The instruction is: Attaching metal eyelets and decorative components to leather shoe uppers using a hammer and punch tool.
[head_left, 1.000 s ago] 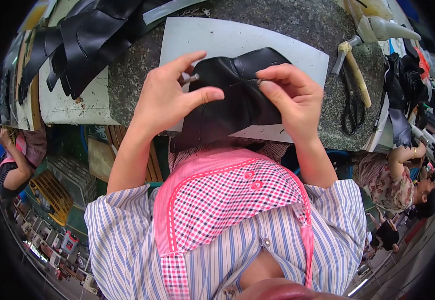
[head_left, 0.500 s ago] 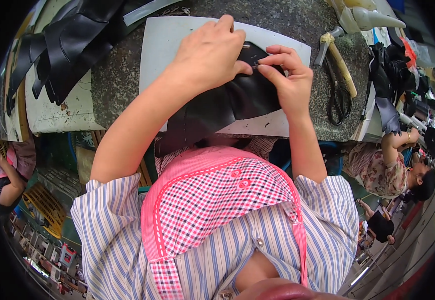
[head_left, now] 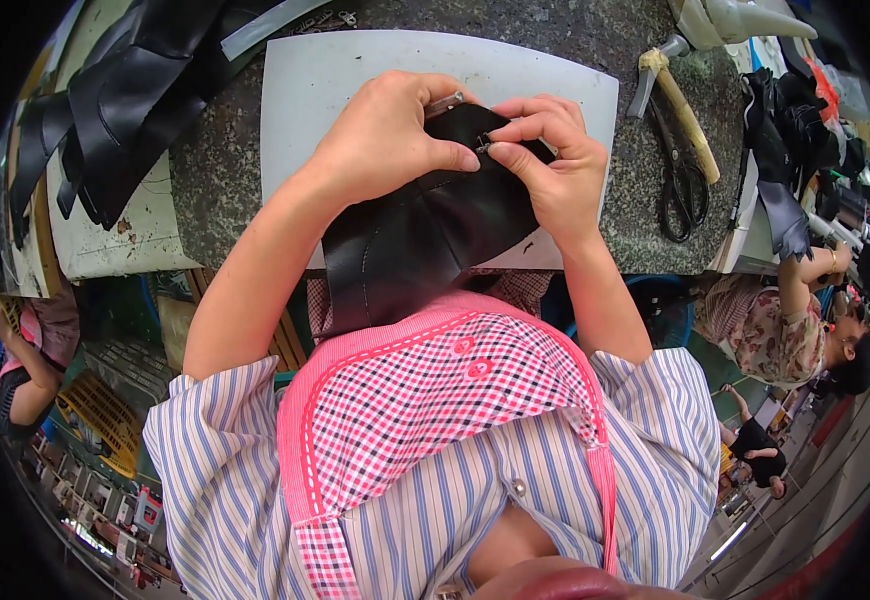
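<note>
A black leather piece (head_left: 410,235) with stitched lines spreads over a white board and hangs past its near edge toward my apron. My left hand (head_left: 390,138) is closed on the leather's left side, its thumb pressed near a small metal fitting (head_left: 483,143). A short silver metal piece (head_left: 445,103) shows among its fingers; its kind is unclear. On the right, my right hand (head_left: 553,160) pinches at the same fitting with thumb and forefinger, the other fingers curled beside it. The fingertips partly cover the fitting.
Under the leather is the white board (head_left: 325,85) on a speckled worktop (head_left: 215,190). A hammer (head_left: 685,120) and black scissors (head_left: 677,190) lie at the right. Black leather pieces (head_left: 120,120) are piled at the left. People (head_left: 785,330) are at both sides.
Both hands and the leather have come nearer to me and slightly left. My left hand has turned, uncovering the silver piece in its fingers. The right hand keeps its pinch at the fitting.
</note>
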The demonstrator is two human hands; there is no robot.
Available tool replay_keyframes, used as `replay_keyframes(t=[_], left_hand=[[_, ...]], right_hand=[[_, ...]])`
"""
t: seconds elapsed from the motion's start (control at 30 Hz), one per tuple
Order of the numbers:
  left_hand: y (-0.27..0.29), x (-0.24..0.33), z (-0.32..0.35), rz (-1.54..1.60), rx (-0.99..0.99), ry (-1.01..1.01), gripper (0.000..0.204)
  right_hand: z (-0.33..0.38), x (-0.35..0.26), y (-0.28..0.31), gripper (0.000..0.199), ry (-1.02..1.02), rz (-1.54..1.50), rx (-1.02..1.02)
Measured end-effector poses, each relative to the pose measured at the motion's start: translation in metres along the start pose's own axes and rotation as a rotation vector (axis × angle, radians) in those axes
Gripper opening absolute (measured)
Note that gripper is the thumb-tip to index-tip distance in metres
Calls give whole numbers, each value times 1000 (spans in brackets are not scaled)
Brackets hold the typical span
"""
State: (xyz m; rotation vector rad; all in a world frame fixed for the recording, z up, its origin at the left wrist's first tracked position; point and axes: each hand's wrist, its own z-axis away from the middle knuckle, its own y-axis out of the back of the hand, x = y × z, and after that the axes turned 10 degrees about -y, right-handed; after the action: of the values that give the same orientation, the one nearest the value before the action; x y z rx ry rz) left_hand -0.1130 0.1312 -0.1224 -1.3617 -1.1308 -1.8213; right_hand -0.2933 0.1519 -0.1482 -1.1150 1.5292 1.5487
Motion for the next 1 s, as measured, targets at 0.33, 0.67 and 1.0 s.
replay_keyframes(t=[0.33, 0.67, 1.0], left_hand=[[1, 4, 3, 0, 5, 45, 34], [-8, 8, 6, -111, 85, -37, 18], [-26, 16, 22, -422, 407, -668, 11]], right_hand=[[-7, -12, 8, 8, 23, -3, -125], [-4, -14, 6, 13, -4, -38, -139], [3, -30, 16, 14, -60, -289, -171]])
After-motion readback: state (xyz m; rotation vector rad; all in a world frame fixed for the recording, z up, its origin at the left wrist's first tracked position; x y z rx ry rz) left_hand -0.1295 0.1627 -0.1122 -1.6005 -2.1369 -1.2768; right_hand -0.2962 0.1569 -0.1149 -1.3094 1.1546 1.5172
